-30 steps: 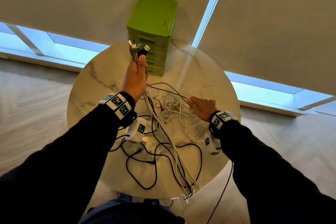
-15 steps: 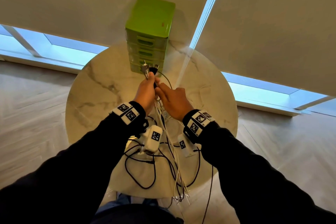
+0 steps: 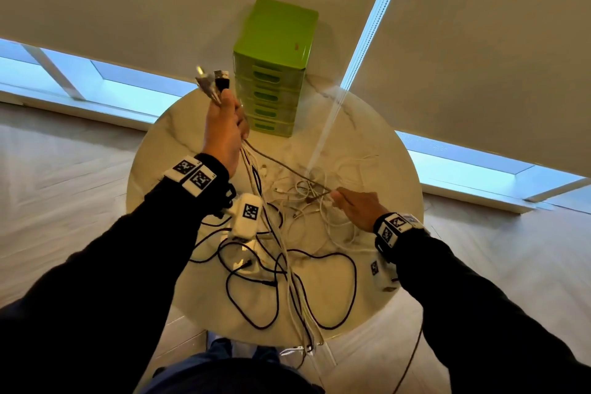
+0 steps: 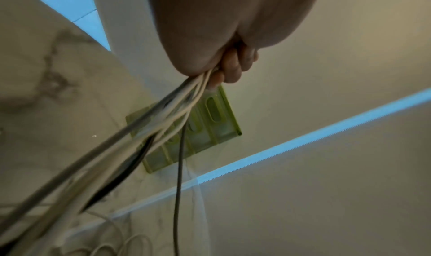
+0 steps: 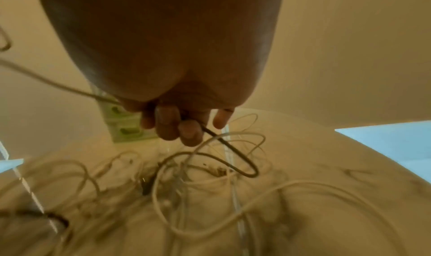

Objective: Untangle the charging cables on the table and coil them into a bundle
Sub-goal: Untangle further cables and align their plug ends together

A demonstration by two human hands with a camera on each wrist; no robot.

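Note:
My left hand (image 3: 225,125) is raised above the round marble table (image 3: 166,150) and grips a bunch of white, grey and black cables (image 4: 163,119) just below their plugs (image 3: 212,81), which stick up out of the fist. The bunch hangs down and trails off the near table edge. A grey cable (image 3: 281,166) runs taut from the left fist to my right hand (image 3: 355,205), whose fingers (image 5: 177,129) pinch it low over a tangle of white cables (image 3: 323,211). Black cables (image 3: 287,285) loop on the near side of the table.
A green drawer box (image 3: 271,73) stands at the far edge of the table, close to the raised left hand. Pale window blinds hang behind it. Wood floor surrounds the table, and a thin dark cable hangs off the near right edge.
The hands met near the green box half a second ago. Since then the right hand has slid down to the right along the grey cable, and the left has lifted up and left.

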